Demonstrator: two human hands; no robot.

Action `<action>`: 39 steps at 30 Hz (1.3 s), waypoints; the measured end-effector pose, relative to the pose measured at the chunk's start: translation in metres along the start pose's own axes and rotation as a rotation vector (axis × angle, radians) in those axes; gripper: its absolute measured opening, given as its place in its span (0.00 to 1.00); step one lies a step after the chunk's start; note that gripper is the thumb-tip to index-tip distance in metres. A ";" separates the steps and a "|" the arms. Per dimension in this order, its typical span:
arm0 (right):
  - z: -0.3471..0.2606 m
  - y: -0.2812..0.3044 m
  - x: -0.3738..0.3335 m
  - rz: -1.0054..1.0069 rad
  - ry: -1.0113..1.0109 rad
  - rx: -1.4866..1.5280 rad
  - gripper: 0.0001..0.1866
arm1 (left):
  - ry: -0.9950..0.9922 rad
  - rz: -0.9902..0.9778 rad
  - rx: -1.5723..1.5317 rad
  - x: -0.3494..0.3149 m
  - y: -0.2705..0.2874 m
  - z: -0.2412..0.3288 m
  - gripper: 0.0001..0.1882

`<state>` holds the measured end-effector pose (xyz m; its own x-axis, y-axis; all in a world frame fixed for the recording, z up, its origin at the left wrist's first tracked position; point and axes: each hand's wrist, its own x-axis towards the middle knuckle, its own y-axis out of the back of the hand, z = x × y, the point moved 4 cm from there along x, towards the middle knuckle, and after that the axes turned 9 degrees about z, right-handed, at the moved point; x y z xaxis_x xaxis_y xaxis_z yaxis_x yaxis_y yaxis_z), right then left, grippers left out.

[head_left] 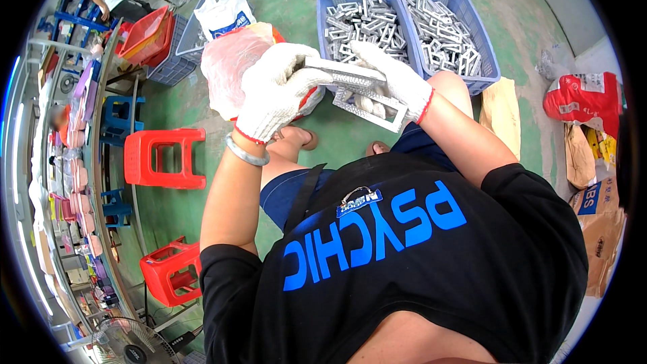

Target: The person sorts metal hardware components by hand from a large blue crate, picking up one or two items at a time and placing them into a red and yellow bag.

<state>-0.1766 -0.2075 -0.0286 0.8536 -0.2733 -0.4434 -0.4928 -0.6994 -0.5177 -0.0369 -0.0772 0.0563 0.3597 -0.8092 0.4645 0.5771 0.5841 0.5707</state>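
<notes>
Handling of rectangular metal frames between 2 white-gloved hands, seen from above. The left hand [278,91] is curled closed, its thumb and fingers pinching the left end of the upper frame [347,71]. The right hand [396,75] is partly closed: it lies along the right side of the pieces, with fingertips visible through the opening of the lower frame [384,123]; how firmly it grips cannot be told. Both frames are held above the floor, near the person's knees, the lower frame tilted beneath the upper frame. Beyond the hands stand 2 blue baskets, the left basket [323,34] and the right basket [465,82], each filled with similar frames. The step in hand appears to be sorting or checking pieces by hand; the next move likely calls for a steady left pinch while the right fingers free the lower frame.
</notes>
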 end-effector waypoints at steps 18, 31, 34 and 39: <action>-0.019 -0.014 -0.014 0.119 0.166 0.130 0.25 | -0.236 0.159 -0.033 -0.008 0.000 0.010 0.17; -0.014 -0.001 -0.005 0.137 0.143 0.117 0.31 | 0.247 0.250 -0.373 -0.016 0.006 0.007 0.11; -0.014 0.006 0.004 -0.032 0.152 0.048 0.35 | 0.605 0.381 -0.654 -0.018 0.015 -0.015 0.10; -0.012 0.015 0.001 0.086 0.098 0.085 0.34 | 0.970 0.480 -1.184 -0.025 0.030 -0.075 0.08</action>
<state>-0.1812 -0.2265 -0.0284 0.8179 -0.3964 -0.4172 -0.5740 -0.6134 -0.5425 0.0264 -0.0447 0.0110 0.7075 -0.5757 -0.4100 0.3292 0.7817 -0.5297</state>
